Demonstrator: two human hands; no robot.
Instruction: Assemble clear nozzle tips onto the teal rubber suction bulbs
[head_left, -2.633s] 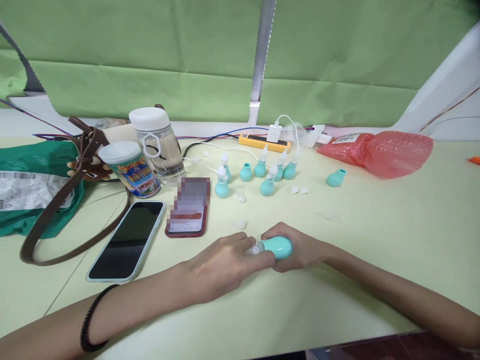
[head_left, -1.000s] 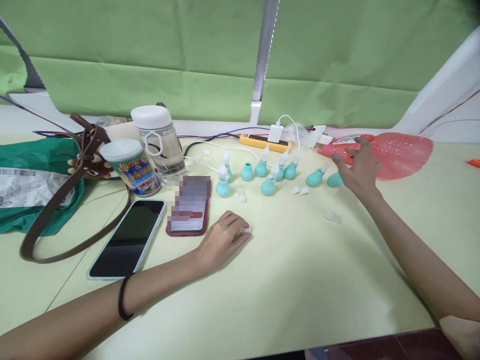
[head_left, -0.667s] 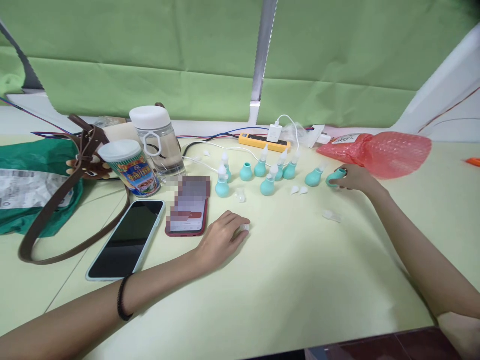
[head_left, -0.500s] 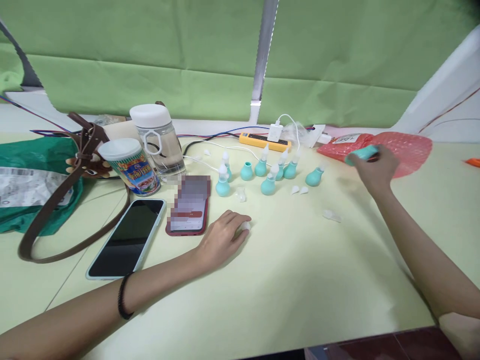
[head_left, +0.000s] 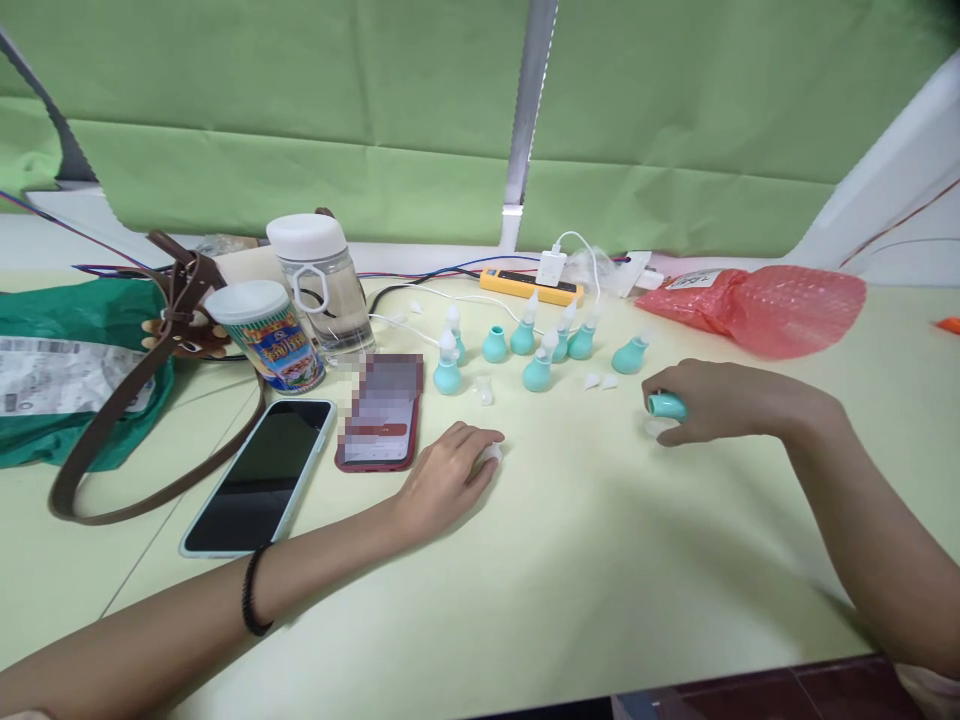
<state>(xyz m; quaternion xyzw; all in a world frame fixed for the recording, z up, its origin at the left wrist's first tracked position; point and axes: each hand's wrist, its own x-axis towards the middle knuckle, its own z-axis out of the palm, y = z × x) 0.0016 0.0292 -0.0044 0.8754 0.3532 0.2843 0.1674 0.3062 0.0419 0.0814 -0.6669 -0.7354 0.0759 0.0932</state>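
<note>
right hand [head_left: 724,400] grips teal bulb [head_left: 667,405], left hand [head_left: 448,475] pinches translucent piece [head_left: 492,455]

and there's the teal bulb, out at the right, fingers wrapped around it, low over the table [head_left: 570,570], a clear scrap [head_left: 660,428] just beside it! the left hand rests near the red-cased phone [head_left: 390,415], thumb and fingertips closed on the translucent piece. behind, nozzled bulbs [head_left: 537,375] stand near the yellow power strip [head_left: 517,288].
</note>
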